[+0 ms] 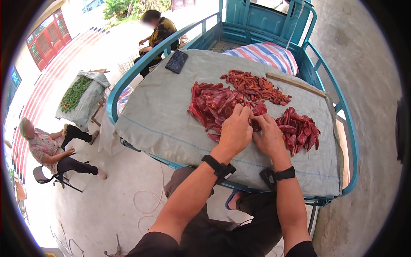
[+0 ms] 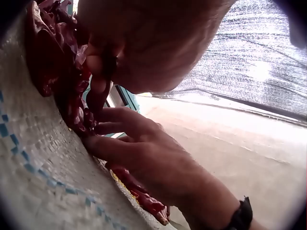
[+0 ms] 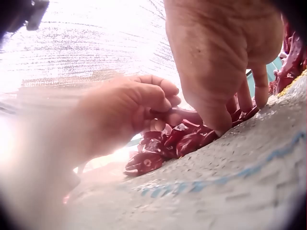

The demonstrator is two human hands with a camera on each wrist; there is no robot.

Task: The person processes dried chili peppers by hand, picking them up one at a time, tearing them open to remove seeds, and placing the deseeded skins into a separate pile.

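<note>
Dried red peppers lie in a large pile (image 1: 212, 103), a smaller pile (image 1: 298, 129) on the right and a darker orange-red pile (image 1: 257, 87) behind, all on a grey woven cloth (image 1: 150, 111). My left hand (image 1: 236, 130) pinches a red pepper at the big pile's right edge; in the right wrist view the left hand (image 3: 139, 103) has thumb and finger round its dark end. The right hand (image 1: 269, 136) meets it there, its curled fingers on the pepper. From the left wrist view, the right hand's (image 2: 148, 148) fingertips touch the peppers (image 2: 76, 105).
A phone (image 1: 177, 61) lies at the cloth's back left, a wooden strip (image 1: 295, 84) at its back right. Blue cart rails (image 1: 338, 107) surround the cloth. Beyond are a striped bag (image 1: 267, 55), a seated person (image 1: 51, 150), another person (image 1: 160, 36) and green peppers (image 1: 76, 93).
</note>
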